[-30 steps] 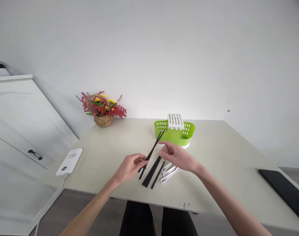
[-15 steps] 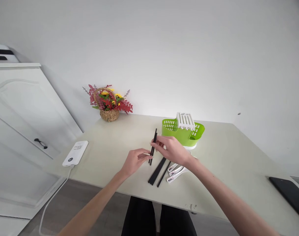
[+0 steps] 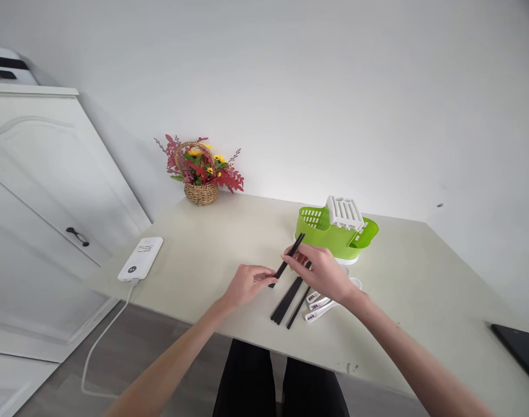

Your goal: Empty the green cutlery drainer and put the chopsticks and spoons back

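A pair of black chopsticks (image 3: 284,266) is held slantwise above the table. My right hand (image 3: 320,269) pinches it around the upper middle, and the fingers of my left hand (image 3: 247,285) close on its lower end. Below lie several more black chopsticks (image 3: 285,305), bunched together with one slightly apart; my right hand covers part of them. White spoons (image 3: 320,313) rest to the right of these, handles toward me. Behind my right hand stands a green cutlery holder (image 3: 334,241) with perforated side baskets and a white slotted top (image 3: 345,212).
A wicker basket of artificial flowers (image 3: 201,194) is at the back left. On the left edge lies a white power bank (image 3: 141,259) with a cable hanging down. A black phone (image 3: 518,350) lies at the right edge. A white cabinet (image 3: 51,191) adjoins the left side.
The held chopsticks have tilted further right, and their ends now sit more even with each other. Both hands keep hold of them. The view has shifted slightly.
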{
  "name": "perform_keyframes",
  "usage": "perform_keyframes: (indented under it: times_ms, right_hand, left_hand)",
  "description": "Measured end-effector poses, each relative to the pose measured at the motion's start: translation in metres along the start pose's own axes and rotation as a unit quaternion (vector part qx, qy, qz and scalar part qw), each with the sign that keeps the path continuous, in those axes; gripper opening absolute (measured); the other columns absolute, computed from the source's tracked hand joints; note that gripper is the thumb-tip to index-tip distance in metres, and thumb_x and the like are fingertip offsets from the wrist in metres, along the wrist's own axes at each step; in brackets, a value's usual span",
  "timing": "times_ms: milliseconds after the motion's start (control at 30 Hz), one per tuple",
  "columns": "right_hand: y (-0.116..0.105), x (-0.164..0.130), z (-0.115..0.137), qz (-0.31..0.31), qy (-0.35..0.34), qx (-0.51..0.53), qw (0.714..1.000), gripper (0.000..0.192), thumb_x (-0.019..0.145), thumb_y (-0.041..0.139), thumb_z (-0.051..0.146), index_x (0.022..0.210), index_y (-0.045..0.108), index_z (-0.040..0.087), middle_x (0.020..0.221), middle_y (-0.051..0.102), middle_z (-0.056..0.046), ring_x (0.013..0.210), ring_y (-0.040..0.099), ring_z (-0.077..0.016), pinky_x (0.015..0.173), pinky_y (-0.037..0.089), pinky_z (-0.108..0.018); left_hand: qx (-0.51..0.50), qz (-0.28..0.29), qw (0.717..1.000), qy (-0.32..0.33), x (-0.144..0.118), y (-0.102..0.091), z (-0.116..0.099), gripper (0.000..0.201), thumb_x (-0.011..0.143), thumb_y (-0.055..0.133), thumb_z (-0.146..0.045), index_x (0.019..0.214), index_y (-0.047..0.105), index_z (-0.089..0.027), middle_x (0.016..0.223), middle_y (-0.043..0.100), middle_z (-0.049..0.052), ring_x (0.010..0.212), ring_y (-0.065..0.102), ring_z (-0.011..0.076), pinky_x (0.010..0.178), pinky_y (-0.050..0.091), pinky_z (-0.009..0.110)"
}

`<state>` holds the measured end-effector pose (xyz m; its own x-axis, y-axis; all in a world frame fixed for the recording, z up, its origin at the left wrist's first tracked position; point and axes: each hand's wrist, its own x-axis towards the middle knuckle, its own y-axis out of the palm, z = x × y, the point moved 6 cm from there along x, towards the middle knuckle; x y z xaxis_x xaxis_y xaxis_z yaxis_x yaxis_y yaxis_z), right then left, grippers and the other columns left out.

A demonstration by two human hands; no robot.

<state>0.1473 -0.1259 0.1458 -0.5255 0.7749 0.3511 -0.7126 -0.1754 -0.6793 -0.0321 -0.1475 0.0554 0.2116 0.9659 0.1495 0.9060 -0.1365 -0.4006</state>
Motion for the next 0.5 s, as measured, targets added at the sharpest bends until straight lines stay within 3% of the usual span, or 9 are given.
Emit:
perform_keyframes:
  times_ms: [167,367,500]
  right_hand:
    - [-0.022,0.0,0.016,-0.108,0.012,0.012,0.994,0.041,0.104,0.046,0.057,0.078,0.053,0.026,0.072,0.067,-0.001,0.062,0.06,-0.0169,0.063,0.046,-0.029]
    - [-0.036,0.003,0.024,-0.128,0.009,-0.035,0.991,0.046,0.104,0.043,0.06,0.073,0.05,0.027,0.069,0.067,-0.002,0.058,0.059,-0.0169,0.061,0.045,-0.029]
    - [-0.085,0.009,0.021,-0.2,0.02,-0.044,0.979,0.046,0.101,0.05,0.062,0.075,0.057,0.025,0.066,0.068,-0.002,0.059,0.064,-0.0171,0.058,0.048,-0.028]
  left_hand:
    - [0.006,-0.01,1.0,0.018,-0.001,0.003,0.004,0.028,0.092,0.071,-0.045,0.096,0.081,-0.02,0.094,0.082,0.005,0.086,0.078,0.0246,0.085,0.061,0.034]
    - [-0.005,0.009,1.0,0.009,0.011,0.001,0.018,0.029,0.088,0.074,-0.046,0.096,0.081,-0.018,0.096,0.082,0.008,0.088,0.077,0.0242,0.084,0.061,0.033]
    - [-0.046,0.02,0.997,-0.052,0.03,-0.014,0.038,0.042,0.084,0.075,-0.052,0.108,0.076,-0.017,0.101,0.079,0.01,0.079,0.074,0.0204,0.059,0.057,0.025]
